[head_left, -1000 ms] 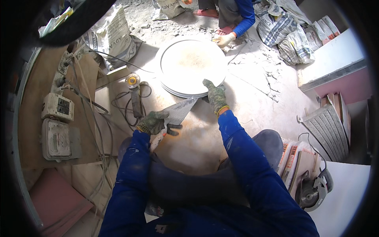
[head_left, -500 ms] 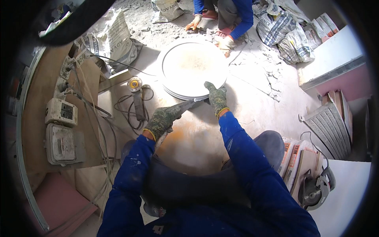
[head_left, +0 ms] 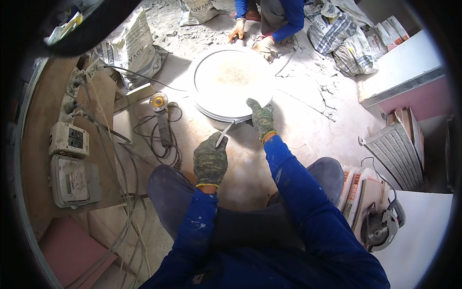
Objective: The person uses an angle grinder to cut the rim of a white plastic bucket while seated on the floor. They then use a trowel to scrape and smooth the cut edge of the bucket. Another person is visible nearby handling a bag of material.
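Observation:
A round white bucket lid (head_left: 233,79) tops a bucket in front of me. My right hand (head_left: 262,119), in a green mottled knit glove, grips its near rim with the thumb on top; the fingers underneath are hidden. Wearing a matching glove, my left hand (head_left: 211,161) is closed on a thin pale strip (head_left: 224,135). That strip slants from the lid's near edge down into my fist. Whether it is part of the lid rim or a separate piece, I cannot tell.
An angle grinder (head_left: 161,118) with a coiled cord lies left of the bucket. Beyond it, a co-worker's hands (head_left: 263,47) touch the rubble-strewn floor. Filled sacks (head_left: 132,48) stand at the far left. A circular saw (head_left: 382,226) sits at my right, below a grey perforated panel (head_left: 397,154).
My left hand has swung right and toward me, turning upright, with the pale strip now steeper. My right hand stays on the rim. The co-worker's hands have come closer together.

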`<state>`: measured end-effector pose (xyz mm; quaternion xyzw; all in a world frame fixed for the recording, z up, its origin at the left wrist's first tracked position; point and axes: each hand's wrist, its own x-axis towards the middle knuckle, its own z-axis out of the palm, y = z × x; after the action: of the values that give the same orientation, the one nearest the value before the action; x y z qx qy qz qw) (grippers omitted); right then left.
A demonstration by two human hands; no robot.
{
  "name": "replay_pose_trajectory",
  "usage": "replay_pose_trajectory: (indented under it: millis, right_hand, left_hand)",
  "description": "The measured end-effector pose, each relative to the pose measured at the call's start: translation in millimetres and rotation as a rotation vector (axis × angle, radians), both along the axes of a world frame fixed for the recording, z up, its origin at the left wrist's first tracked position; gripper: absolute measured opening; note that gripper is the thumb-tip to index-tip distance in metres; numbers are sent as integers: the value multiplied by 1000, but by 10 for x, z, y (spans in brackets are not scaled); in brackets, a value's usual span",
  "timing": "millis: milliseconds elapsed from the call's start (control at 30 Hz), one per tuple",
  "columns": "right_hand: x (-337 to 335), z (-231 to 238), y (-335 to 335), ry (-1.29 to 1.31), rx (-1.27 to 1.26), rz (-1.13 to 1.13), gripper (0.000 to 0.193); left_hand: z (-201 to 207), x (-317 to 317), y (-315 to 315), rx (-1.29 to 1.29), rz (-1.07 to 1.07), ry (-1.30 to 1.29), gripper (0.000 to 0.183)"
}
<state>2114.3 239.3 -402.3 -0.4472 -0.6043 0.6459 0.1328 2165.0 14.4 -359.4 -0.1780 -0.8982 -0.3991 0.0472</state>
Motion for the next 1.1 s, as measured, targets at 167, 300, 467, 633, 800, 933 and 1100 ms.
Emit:
replay_pose_trajectory:
  millis: [167, 300, 467, 633, 800, 933, 1100]
  right_hand:
    - [37, 49, 29, 3, -83, 22, 95]
    - [-21, -21, 36, -12, 14, 35, 92]
    - [-11, -53, 9, -16, 34, 33, 89]
    - [27, 10, -4, -16, 39, 34, 84]
    - [17, 20, -18, -49, 59, 24, 85]
    - [-2, -65, 32, -23, 47, 47, 88]
    - [-29, -247, 150, -72, 47, 66, 95]
  left_hand:
    - [93, -634, -363, -39, -545, -239, 33]
    - [266, -1002, -347, 210, -193, -1213, 41]
    - [423, -920, -305, -553, -780, 40, 56]
    - [176, -441, -140, -83, -201, -352, 32]
    - [116, 48, 141, -80, 67, -45, 33]
    - [194, 223, 250, -103, 147, -38, 31]
    - [157, -34, -36, 174, 113, -695, 35]
